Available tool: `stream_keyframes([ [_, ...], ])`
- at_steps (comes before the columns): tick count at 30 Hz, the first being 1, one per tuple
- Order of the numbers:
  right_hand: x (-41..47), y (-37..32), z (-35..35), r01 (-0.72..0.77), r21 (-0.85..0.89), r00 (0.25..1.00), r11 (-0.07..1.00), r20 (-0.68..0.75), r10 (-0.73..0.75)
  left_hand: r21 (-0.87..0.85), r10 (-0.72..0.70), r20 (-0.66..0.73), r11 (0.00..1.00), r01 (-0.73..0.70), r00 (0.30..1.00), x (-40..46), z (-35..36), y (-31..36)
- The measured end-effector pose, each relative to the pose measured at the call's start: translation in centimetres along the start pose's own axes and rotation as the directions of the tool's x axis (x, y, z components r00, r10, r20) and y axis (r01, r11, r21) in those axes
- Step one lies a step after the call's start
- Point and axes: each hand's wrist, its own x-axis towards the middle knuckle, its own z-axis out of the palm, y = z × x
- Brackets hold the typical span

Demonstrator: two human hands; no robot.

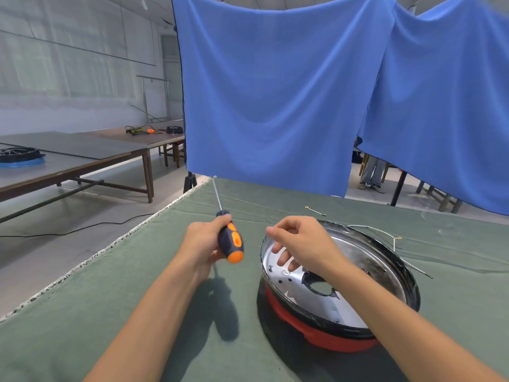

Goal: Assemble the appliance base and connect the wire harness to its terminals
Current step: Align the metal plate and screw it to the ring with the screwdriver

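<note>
Left hand (205, 241) grips screwdriver (230, 239), shaft pointing away; right hand (301, 244) hovers over base (341, 337), fingers loosely curled.

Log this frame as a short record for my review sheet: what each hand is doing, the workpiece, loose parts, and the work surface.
left hand: grips the screwdriver by its orange and dark handle, shaft pointing up and away
right hand: over the near-left rim of the appliance base, fingers curled down inside; whether it holds anything cannot be told
appliance base: round, red shell, black rim, shiny metal plate inside with a central hole
loose parts: small wire lying beyond the base; thin wires trail off its far side
surface: green cloth
</note>
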Motion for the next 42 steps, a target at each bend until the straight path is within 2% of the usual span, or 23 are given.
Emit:
stream_keyframes([
  [3, -0.7, -0.9, -0.2, 0.143, -0.038, 0.989, 0.989, -0.025, -0.144, -0.334, -0.147, 0.191, 0.920, 0.206, 0.970, -0.9, 1.4, 2.1],
  [6, -1.6, -1.8, -0.9, 0.349, -0.219, 0.932, 0.911, -0.022, -0.362, -0.427, -0.214, 0.307, 0.840, 0.335, 0.927, -1.8, 3.0, 3.6],
  [8, -2.0, -2.5, -1.1, 0.420, -0.158, 0.895, 0.893, -0.091, -0.437, -0.358, -0.230, 0.351, 0.863, 0.356, 0.908, -2.9, 4.1, 3.9],
  [10, -2.4, -3.0, -1.0, 0.488, -0.047, 0.843, 0.871, -0.232, -0.485, -0.218, -0.223, 0.368, 0.923, 0.317, 0.903, -3.8, 5.0, 3.9],
  [12, -2.8, -3.6, -1.1, 0.559, -0.047, 0.760, 0.828, -0.371, -0.534, -0.043, -0.142, 0.343, 0.985, 0.167, 0.929, -4.9, 5.8, 3.9],
  [14, -3.0, -4.3, -1.6, 0.573, -0.021, 0.710, 0.819, -0.486, -0.510, 0.186, 0.058, 0.215, 0.978, -0.100, 0.975, -5.2, 5.9, 3.4],
  [15, -3.0, -4.5, -2.1, 0.569, 0.025, 0.701, 0.822, -0.537, -0.469, 0.334, 0.245, 0.137, 0.901, -0.277, 0.960, -5.3, 5.7, 3.1],
  [16, -2.8, -4.7, -2.7, 0.558, 0.088, 0.701, 0.825, -0.582, -0.412, 0.492, 0.464, 0.115, 0.742, -0.456, 0.878, -5.1, 5.2, 2.5],
  [17, -2.6, -4.8, -3.4, 0.541, 0.154, 0.703, 0.827, -0.622, -0.345, 0.608, 0.607, 0.166, 0.557, -0.565, 0.777, -4.9, 4.6, 2.1],
  [18, -2.3, -4.8, -4.0, 0.520, 0.215, 0.710, 0.827, -0.647, -0.278, 0.651, 0.659, 0.264, 0.418, -0.634, 0.704, -4.7, 4.0, 1.7],
  [20, -1.8, -4.5, -4.9, 0.483, 0.322, 0.731, 0.814, -0.660, -0.173, 0.640, 0.638, 0.442, 0.269, -0.720, 0.631, -3.9, 3.2, 0.9],
  [22, -1.5, -3.9, -5.1, 0.458, 0.408, 0.748, 0.790, -0.656, -0.095, 0.695, 0.685, 0.475, 0.093, -0.713, 0.552, -3.1, 3.1, 0.7],
  [24, -1.4, -3.2, -4.9, 0.440, 0.489, 0.760, 0.753, -0.649, -0.022, 0.748, 0.716, 0.452, 0.021, -0.664, 0.532, -2.6, 3.1, 1.1],
  [27, -1.5, -2.2, -5.1, 0.438, 0.546, 0.778, 0.714, -0.628, 0.003, 0.724, 0.673, 0.501, 0.018, -0.689, 0.544, -2.1, 3.4, 1.7],
  [30, -1.3, -1.9, -5.4, 0.413, 0.478, 0.820, 0.775, -0.565, -0.088, 0.674, 0.667, 0.528, 0.047, -0.737, 0.526, -2.1, 3.9, 1.5],
  [34, -0.7, -2.2, -5.0, 0.359, 0.509, 0.870, 0.782, -0.487, -0.082, 0.648, 0.669, 0.521, 0.095, -0.756, 0.530, -1.9, 5.0, 1.0],
  [36, -0.4, -2.5, -4.8, 0.376, 0.486, 0.850, 0.789, -0.519, -0.085, 0.610, 0.658, 0.521, 0.159, -0.776, 0.544, -1.9, 5.3, 0.7],
  [37, -0.3, -2.7, -4.7, 0.392, 0.446, 0.832, 0.805, -0.545, -0.102, 0.582, 0.644, 0.515, 0.222, -0.782, 0.566, -1.9, 5.3, 0.5],
  [40, 0.0, -3.8, -5.3, 0.485, 0.268, 0.737, 0.832, -0.638, -0.224, 0.526, 0.569, 0.443, 0.461, -0.715, 0.693, -2.1, 4.4, -0.3],
  [42, 0.3, -4.8, -6.0, 0.531, 0.168, 0.675, 0.831, -0.677, -0.294, 0.576, 0.506, 0.401, 0.509, -0.640, 0.764, -1.8, 3.4, -1.1],
])
